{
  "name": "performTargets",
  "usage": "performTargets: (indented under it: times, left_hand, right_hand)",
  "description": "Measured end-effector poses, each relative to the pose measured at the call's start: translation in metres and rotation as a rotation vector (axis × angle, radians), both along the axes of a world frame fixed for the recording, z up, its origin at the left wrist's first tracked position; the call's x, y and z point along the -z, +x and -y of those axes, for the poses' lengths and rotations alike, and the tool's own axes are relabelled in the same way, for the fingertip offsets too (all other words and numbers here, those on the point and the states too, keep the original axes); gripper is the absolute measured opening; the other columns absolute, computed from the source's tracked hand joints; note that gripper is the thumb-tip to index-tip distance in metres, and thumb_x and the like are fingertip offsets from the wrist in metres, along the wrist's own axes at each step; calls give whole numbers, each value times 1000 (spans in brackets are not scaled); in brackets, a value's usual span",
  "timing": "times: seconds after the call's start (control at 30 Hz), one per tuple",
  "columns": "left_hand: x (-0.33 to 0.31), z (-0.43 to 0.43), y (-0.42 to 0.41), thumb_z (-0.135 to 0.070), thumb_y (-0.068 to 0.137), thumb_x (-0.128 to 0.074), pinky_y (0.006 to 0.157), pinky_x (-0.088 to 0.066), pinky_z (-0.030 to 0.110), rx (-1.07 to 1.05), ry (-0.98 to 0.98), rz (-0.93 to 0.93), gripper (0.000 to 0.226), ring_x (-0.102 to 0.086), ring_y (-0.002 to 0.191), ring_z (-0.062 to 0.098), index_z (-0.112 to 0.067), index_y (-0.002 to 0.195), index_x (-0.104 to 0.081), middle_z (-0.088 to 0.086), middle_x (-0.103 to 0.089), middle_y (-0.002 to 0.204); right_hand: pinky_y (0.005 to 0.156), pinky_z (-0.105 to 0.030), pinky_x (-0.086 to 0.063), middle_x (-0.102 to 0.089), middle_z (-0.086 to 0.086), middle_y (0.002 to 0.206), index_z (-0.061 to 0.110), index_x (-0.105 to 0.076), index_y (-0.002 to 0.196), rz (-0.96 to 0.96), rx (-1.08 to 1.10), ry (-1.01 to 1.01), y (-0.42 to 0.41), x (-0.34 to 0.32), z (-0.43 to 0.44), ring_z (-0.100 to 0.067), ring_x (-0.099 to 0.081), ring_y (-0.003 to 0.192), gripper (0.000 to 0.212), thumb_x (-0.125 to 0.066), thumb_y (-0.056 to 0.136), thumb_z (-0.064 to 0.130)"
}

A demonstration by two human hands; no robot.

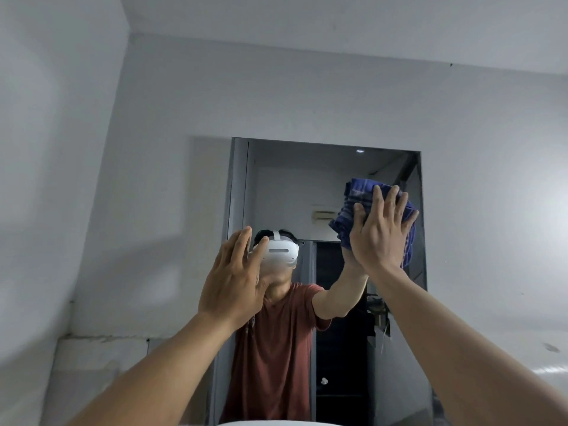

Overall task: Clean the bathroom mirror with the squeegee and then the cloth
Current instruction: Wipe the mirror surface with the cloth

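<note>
The rectangular bathroom mirror (285, 186) hangs on the pale wall straight ahead. My right hand (379, 232) presses a bunched blue checked cloth (356, 198) flat against the mirror's upper right part, fingers spread over it. My left hand (235, 281) is raised near the mirror's left edge, fingers apart and holding nothing; I cannot tell whether it touches the glass. The mirror reflects a person in a red T-shirt wearing a white headset. No squeegee is in view.
Pale grey walls surround the mirror, with a corner at the left (101, 210). A white curved rim (264, 423) shows at the bottom edge. The reflection shows a dark doorway behind the person.
</note>
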State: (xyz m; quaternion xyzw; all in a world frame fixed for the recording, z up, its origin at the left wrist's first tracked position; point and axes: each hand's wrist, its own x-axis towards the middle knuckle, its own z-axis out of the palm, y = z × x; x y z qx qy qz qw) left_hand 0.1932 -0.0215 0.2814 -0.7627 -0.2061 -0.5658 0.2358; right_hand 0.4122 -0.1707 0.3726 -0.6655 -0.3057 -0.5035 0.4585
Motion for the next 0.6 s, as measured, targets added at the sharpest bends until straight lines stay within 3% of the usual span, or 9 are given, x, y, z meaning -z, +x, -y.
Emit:
performTargets:
  times: [0.13,0.23,0.37,0.6]
  left_hand:
    - [0,2,-3,-55,99,-45,115,-37,49,-45,56,3,63,-36,140,35,-12,146,-47,20,-41,149]
    - [2,5,-1,-46,94,-60,109,-44,46,-49,59,15,59,-42,135,32,-13,143,-50,15,-47,143]
    - [4,4,1,-44,93,-60,111,-42,43,-36,36,12,59,-43,134,33,-15,143,-49,14,-48,142]
    - [24,2,3,-39,93,-66,110,-42,50,-44,33,-10,65,-38,140,35,-13,148,-43,18,-42,151]
  right_hand:
    - [123,-57,3,-14,-20,166,13,-26,157,95,-14,-48,-18,-12,-14,-34,-3,155,60,-28,106,45]
    - [124,-57,5,-16,-19,166,14,-25,157,153,-18,-87,-37,-27,-26,-34,-4,155,60,-28,106,45]
    - [123,-59,2,-18,-18,166,19,-23,158,234,-38,-153,-67,-44,-46,-36,-5,155,58,-29,106,43]
    - [123,-59,1,-18,-15,167,16,-25,158,417,-81,-307,-106,-54,-73,-33,-4,155,59,-30,106,44]
